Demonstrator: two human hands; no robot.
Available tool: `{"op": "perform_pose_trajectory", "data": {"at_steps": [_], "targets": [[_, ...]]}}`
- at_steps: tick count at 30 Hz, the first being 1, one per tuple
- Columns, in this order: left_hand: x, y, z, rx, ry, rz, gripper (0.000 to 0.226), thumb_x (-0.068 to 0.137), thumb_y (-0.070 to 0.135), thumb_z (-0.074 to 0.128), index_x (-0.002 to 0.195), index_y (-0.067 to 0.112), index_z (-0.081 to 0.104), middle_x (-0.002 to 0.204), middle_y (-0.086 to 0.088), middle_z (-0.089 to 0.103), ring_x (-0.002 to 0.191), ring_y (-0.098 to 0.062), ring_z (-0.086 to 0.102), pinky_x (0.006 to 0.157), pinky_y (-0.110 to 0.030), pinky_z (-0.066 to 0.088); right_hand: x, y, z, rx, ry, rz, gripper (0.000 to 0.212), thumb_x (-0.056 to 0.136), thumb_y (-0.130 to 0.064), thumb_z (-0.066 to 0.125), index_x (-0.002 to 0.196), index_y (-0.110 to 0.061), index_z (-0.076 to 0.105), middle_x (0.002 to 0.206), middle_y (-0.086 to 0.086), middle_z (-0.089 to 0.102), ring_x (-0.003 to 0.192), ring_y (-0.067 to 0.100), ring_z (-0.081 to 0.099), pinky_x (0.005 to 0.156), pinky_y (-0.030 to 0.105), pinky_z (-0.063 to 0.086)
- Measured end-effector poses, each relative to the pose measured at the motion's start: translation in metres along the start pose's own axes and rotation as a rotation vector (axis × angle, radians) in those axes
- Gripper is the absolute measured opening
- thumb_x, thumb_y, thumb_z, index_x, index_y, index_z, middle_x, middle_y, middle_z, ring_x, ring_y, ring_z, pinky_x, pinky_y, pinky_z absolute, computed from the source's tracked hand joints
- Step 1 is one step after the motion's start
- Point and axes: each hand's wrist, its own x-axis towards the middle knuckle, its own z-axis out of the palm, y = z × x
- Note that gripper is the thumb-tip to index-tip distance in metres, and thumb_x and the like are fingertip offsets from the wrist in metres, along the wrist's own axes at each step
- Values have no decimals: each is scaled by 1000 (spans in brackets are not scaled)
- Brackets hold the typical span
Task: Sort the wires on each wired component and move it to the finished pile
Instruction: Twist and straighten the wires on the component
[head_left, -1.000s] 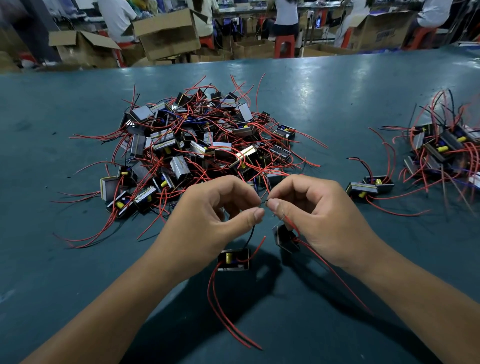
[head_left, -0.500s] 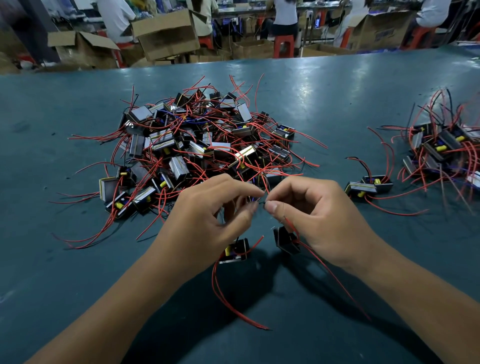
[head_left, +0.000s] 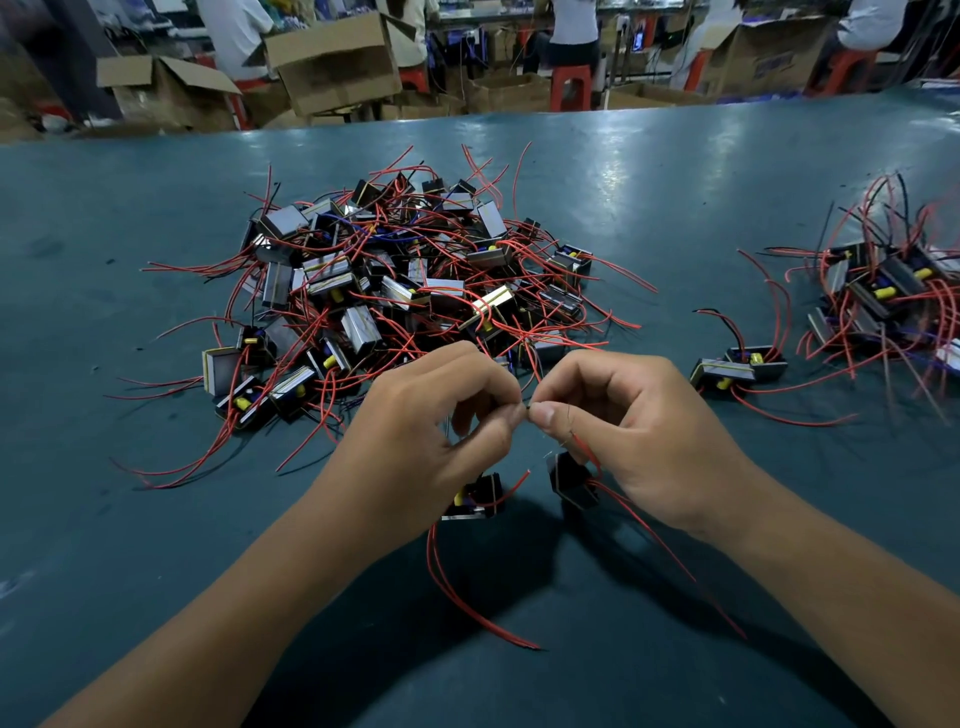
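the teal table (head_left: 675, 171) carries everything. the big tangled pile (head_left: 410, 291) of wired components is the landmark: it sits mid-table, beyond the hands. well to its right, at the table's edge of view, lies a smaller pile (head_left: 888, 306), probably the finished one, and between the two piles rests a stray pair of components (head_left: 737, 366).

just on the near side of the big pile, the left hand (head_left: 415, 441) and right hand (head_left: 639, 436) meet fingertip to fingertip, each pinching a thin dark wire end (head_left: 529, 408) between thumb and forefinger. two components hang low beneath them: one with a yellow part (head_left: 475, 499) under the left hand, a dark one (head_left: 571, 480) under the right, with red leads (head_left: 467, 597) trailing toward the viewer.

the risk, as i judge it: both parts dangle from thin leads, so a hard tug could strain a wire at its root, and the loose red leads near the big pile could snag its strands and drag unsorted pieces along.
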Motion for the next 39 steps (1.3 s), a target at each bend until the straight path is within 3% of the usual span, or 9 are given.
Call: {"op": "perform_pose_trajectory", "data": {"at_steps": [10, 14, 19, 24, 29, 31, 34, 36, 39], "targets": [[-1, 6, 2, -19, 16, -73, 8, 86, 7, 66, 80, 12, 64, 74, 11, 57, 70, 1, 50, 67, -6, 34, -2, 3, 1, -30, -4, -8, 9, 88, -17, 67, 79, -15, 67, 61, -6, 57, 54, 6, 46, 51, 19, 39], [-1, 7, 3, -16, 21, -90, 7, 85, 9, 65, 79, 12, 64, 73, 11, 56, 70, 1, 50, 66, -7, 34, -2, 3, 1, -41, 0, -6, 9, 89, -16, 68, 80, -16, 67, 63, 2, 58, 55, 10, 47, 50, 23, 39], [-2, 8, 3, -31, 26, -115, 7, 86, 10, 65, 80, 14, 65, 73, 11, 57, 71, -1, 51, 66, -7, 35, -2, 3, 1, -48, 12, 1, 11, 90, -14, 68, 79, -17, 68, 61, -3, 57, 54, 9, 46, 50, 23, 38], [-2, 7, 2, -102, 30, -178, 6, 86, 13, 64, 80, 15, 66, 71, 12, 58, 68, -3, 54, 63, -10, 38, -2, 3, 1, -46, 15, 11, 16, 91, -8, 67, 78, -15, 67, 56, -10, 54, 50, 4, 44, 49, 18, 37], [-1, 3, 0, -215, 79, -271, 9, 87, 20, 62, 79, 23, 65, 70, 5, 60, 56, -14, 50, 53, -27, 43, -1, 3, -3, -41, 45, 27, 16, 91, -5, 66, 78, -15, 67, 54, -11, 53, 49, 7, 44, 49, 19, 38], [0, -1, -5, -238, 126, -285, 10, 87, 21, 63, 78, 25, 65, 66, 5, 59, 52, -13, 46, 50, -25, 40, 0, 3, -6, -48, 66, 27, 17, 91, -5, 66, 77, -15, 67, 54, -10, 53, 51, 8, 44, 50, 21, 38], [-1, -4, -8, -215, 78, -229, 2, 89, 26, 67, 87, 26, 68, 73, 6, 63, 60, -13, 52, 55, -23, 43, 0, 2, -6, -43, 45, 33, 15, 90, -7, 67, 78, -15, 67, 55, -9, 54, 51, 10, 44, 50, 23, 39], [0, -3, -7, -120, 25, -151, 12, 88, 30, 70, 96, 21, 71, 79, 9, 63, 72, -9, 57, 65, -13, 39, 0, 1, -3, -22, 21, 33, 10, 87, -14, 66, 78, -15, 67, 54, -10, 54, 51, 9, 44, 50, 24, 39], [2, -3, -2, 7, 1, -27, 13, 89, 24, 71, 95, 13, 72, 83, 5, 62, 78, -5, 57, 71, -9, 36, 0, -1, -3, 14, -5, 20, 8, 86, -15, 64, 79, -13, 67, 55, -10, 53, 50, 7, 44, 50, 21, 38]]}}
